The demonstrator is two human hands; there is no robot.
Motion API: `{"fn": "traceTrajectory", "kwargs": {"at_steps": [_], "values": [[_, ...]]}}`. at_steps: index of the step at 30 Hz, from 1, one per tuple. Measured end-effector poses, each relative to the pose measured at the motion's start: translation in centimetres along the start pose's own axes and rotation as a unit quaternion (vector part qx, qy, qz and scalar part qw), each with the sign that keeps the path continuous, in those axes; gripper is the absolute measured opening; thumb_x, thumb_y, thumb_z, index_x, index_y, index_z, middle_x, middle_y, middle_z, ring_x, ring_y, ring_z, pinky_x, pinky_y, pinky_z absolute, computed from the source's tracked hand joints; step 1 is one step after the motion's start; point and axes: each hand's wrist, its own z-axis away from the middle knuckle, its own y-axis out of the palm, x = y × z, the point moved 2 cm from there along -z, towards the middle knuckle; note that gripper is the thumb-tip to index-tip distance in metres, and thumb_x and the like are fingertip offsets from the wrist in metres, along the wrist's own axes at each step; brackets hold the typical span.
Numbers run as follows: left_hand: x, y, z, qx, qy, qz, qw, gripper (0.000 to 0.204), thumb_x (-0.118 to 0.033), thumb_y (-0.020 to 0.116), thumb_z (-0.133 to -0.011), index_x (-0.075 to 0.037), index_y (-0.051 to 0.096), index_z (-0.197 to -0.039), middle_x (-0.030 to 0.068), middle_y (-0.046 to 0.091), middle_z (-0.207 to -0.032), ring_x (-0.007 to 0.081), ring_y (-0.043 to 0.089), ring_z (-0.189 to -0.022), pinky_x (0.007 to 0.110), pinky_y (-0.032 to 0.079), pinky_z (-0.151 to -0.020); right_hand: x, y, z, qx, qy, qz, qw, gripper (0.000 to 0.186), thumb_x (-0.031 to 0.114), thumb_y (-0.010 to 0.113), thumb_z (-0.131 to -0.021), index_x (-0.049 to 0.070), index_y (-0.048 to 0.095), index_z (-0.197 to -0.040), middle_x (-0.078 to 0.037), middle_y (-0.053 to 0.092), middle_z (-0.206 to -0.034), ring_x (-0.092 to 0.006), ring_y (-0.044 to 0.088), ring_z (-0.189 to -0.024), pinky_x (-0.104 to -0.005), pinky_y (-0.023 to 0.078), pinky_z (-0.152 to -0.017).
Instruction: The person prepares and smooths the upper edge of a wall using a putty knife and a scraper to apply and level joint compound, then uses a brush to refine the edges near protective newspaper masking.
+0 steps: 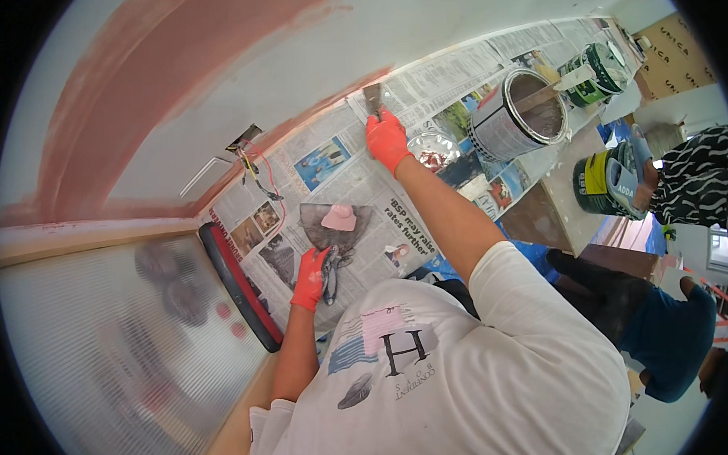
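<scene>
My right hand (388, 141), in a red glove, grips a putty knife (373, 96) whose dark blade rests at the newspaper's edge along the wall. Nearer to me, my red-gloved left hand (309, 279) closes round the narrow end of a broad dark scraper (361, 226). A lump of pink filler (339, 218) lies on that wide blade. Crumpled grey material (330, 275) hangs beside the left fingers; whether it is a rag I cannot tell. Just right of my right hand sits a shiny round lid (434, 151) smeared with pink.
Newspaper (323, 197) covers the worktop. Loose wires (260, 179) stick out of an opened wall box (244, 138). A large tin (493, 127) with a stick across it and green pails (602, 75) stand at right. A person's hand (649, 184) holds a bucket (607, 183); another person (668, 337) bends lower right.
</scene>
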Motion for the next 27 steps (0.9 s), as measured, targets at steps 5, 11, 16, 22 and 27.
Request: {"fn": "traceTrajectory", "kwargs": {"at_steps": [5,11,16,22,27], "values": [[0.0,-0.4,0.4,-0.021,0.025,0.032,0.999,0.041,-0.011,0.051,-0.088,-0.010,0.058,-0.128,0.0256,0.048,-0.130,0.0396,0.049,-0.119,0.041,0.038,-0.103,2.7,-2.8,2.2,0.140,0.029,-0.116,0.983,0.047,0.032,0.054,-0.092,0.002,0.053,-0.128,-0.023,0.065,-0.109,-0.0398,0.061,-0.103,-0.0418,0.048,-0.089],[-3.0,-1.9,2.6,0.023,-0.177,0.420,0.890,0.034,-0.014,0.059,-0.086,-0.006,0.065,-0.118,0.0209,0.050,-0.122,0.0355,0.054,-0.106,0.037,0.044,-0.090,4.2,-6.7,11.6,0.214,-0.089,-0.080,0.970,0.051,0.037,0.052,-0.094,0.005,0.050,-0.135,-0.024,0.057,-0.126,-0.0371,0.055,-0.116,-0.0398,0.043,-0.097],[-8.7,-7.0,8.1,-0.196,0.060,0.011,0.979,0.021,-0.013,0.060,-0.089,0.001,0.065,-0.104,0.0114,0.051,-0.084,0.0266,0.057,-0.083,0.034,0.046,-0.077,5.9,-9.0,17.8,0.207,-0.187,0.155,0.948,0.047,0.036,0.057,-0.092,0.010,0.055,-0.131,-0.020,0.057,-0.126,-0.0375,0.051,-0.121,-0.0429,0.041,-0.100],[-11.3,-11.6,13.9,-0.343,-0.090,0.525,0.774,0.017,-0.006,0.060,-0.087,0.001,0.057,-0.102,0.0107,0.060,-0.098,0.0227,0.058,-0.092,0.037,0.047,-0.081,11.3,-8.6,19.1,0.273,-0.334,0.078,0.899,0.035,0.032,0.065,-0.086,0.012,0.063,-0.115,-0.015,0.064,-0.107,-0.0327,0.061,-0.098,-0.0436,0.049,-0.084],[-6.7,-11.6,17.6,-0.510,-0.157,0.565,0.629,0.024,-0.014,0.061,-0.086,0.000,0.056,-0.105,0.0117,0.060,-0.101,0.0249,0.061,-0.082,0.037,0.051,-0.077,9.2,-8.6,19.4,0.404,-0.150,0.043,0.901,0.036,0.039,0.058,-0.091,0.012,0.062,-0.114,-0.009,0.066,-0.103,-0.0245,0.065,-0.085,-0.0396,0.049,-0.082]]}}
